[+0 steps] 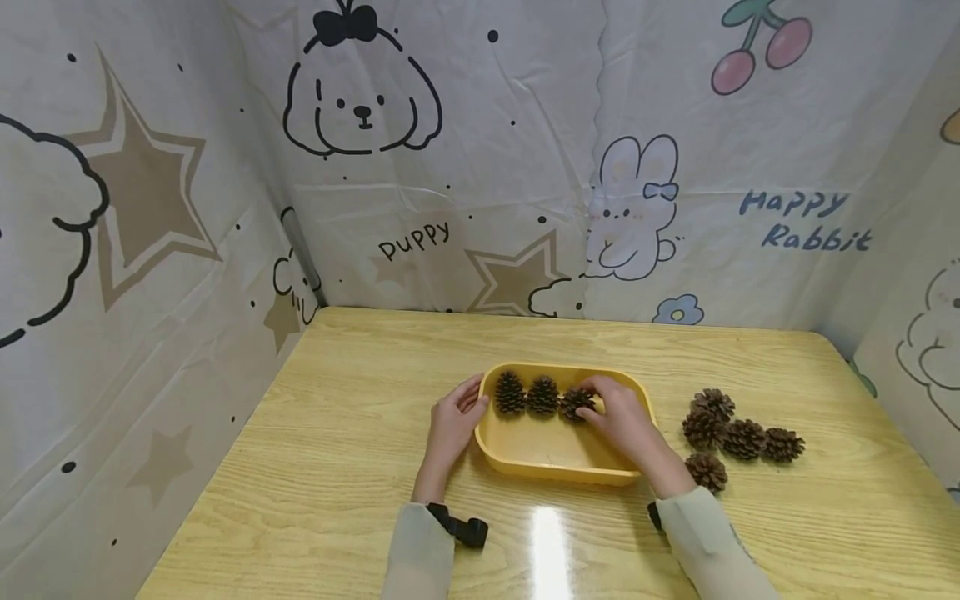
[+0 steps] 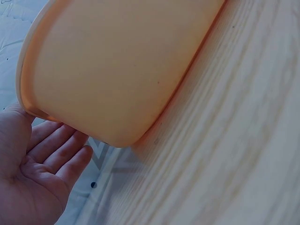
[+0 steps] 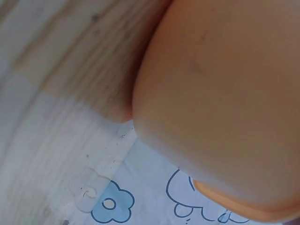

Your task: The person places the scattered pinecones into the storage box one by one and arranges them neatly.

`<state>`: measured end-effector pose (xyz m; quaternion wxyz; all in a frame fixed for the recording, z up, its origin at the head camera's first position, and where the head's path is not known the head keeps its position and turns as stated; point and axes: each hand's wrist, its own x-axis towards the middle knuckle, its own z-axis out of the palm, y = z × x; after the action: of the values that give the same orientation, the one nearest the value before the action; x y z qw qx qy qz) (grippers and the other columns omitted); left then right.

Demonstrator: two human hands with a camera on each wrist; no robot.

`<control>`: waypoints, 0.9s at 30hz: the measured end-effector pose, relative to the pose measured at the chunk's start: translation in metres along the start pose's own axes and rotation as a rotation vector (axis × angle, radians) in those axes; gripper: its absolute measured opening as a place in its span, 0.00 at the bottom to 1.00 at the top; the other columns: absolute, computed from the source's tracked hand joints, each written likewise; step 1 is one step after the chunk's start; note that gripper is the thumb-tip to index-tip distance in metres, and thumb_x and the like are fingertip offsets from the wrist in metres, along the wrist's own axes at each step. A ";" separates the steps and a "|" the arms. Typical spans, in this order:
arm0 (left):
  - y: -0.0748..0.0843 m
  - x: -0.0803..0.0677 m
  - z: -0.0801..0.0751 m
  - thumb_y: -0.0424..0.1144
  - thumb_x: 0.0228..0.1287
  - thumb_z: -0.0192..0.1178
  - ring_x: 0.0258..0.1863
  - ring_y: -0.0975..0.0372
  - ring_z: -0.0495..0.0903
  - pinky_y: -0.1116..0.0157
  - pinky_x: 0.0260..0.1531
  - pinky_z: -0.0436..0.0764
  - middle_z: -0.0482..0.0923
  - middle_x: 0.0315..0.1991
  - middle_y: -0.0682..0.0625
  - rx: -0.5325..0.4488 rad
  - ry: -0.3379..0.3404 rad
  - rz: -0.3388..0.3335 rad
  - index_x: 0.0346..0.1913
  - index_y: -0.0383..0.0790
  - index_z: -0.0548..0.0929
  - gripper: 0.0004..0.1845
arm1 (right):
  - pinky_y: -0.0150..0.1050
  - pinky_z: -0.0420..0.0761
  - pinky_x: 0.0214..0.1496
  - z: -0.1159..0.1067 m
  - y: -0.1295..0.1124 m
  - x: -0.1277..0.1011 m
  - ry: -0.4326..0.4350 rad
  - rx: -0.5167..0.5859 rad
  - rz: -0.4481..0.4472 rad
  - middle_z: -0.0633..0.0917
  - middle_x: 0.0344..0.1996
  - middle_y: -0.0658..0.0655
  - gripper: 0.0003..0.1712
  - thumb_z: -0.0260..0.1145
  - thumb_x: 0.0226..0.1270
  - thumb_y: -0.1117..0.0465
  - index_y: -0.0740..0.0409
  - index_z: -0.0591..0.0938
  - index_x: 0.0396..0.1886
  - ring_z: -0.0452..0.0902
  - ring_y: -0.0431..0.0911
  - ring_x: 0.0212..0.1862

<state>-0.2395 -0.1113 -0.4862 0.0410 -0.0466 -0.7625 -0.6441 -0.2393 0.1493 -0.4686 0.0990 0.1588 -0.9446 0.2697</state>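
A yellow plastic basin (image 1: 555,473) stands on the table with three pine cones in a row along its far side. My left hand (image 1: 453,423) grips the basin's left end, thumb at the rim and fingers against the outer wall; the left wrist view shows this hand (image 2: 44,168) under the basin's rim (image 2: 23,79). Reaching over the right side, my right hand (image 1: 621,417) pinches the rightmost pine cone (image 1: 576,403) between thumb and fingers. The middle pine cone (image 1: 542,396) and the left pine cone (image 1: 510,392) sit beside it. In the right wrist view the basin's wall (image 3: 220,103) hides that hand.
Several more pine cones lie on the table right of the basin, among them a far one (image 1: 712,404), a right one (image 1: 783,445) and a near one (image 1: 706,472) close to the right forearm. A printed cloth (image 1: 480,167) hangs behind the wooden table (image 1: 337,467).
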 end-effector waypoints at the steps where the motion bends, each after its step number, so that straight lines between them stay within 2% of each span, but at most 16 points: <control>1: 0.005 -0.002 -0.001 0.30 0.67 0.60 0.60 0.45 0.79 0.61 0.61 0.81 0.78 0.59 0.32 0.002 -0.004 -0.001 0.64 0.28 0.75 0.23 | 0.53 0.86 0.51 0.000 0.000 0.000 0.000 0.001 0.003 0.85 0.47 0.64 0.19 0.72 0.59 0.65 0.65 0.81 0.50 0.82 0.58 0.50; 4: 0.019 -0.008 -0.003 0.29 0.66 0.60 0.60 0.44 0.79 0.60 0.61 0.81 0.78 0.59 0.31 0.009 -0.013 -0.003 0.64 0.27 0.74 0.23 | 0.53 0.86 0.52 0.001 0.001 0.000 -0.003 0.003 0.009 0.85 0.48 0.64 0.19 0.72 0.59 0.65 0.65 0.81 0.50 0.82 0.58 0.50; 27: 0.020 -0.008 -0.003 0.29 0.67 0.60 0.59 0.45 0.79 0.61 0.60 0.81 0.78 0.59 0.31 0.011 -0.011 -0.005 0.64 0.28 0.75 0.23 | 0.54 0.85 0.53 -0.001 0.001 -0.001 0.009 0.016 0.025 0.84 0.48 0.67 0.22 0.73 0.59 0.63 0.68 0.80 0.52 0.81 0.60 0.51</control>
<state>-0.2293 -0.1105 -0.4668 0.0351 -0.0480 -0.7663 -0.6397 -0.2389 0.1509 -0.4689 0.0985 0.1466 -0.9439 0.2790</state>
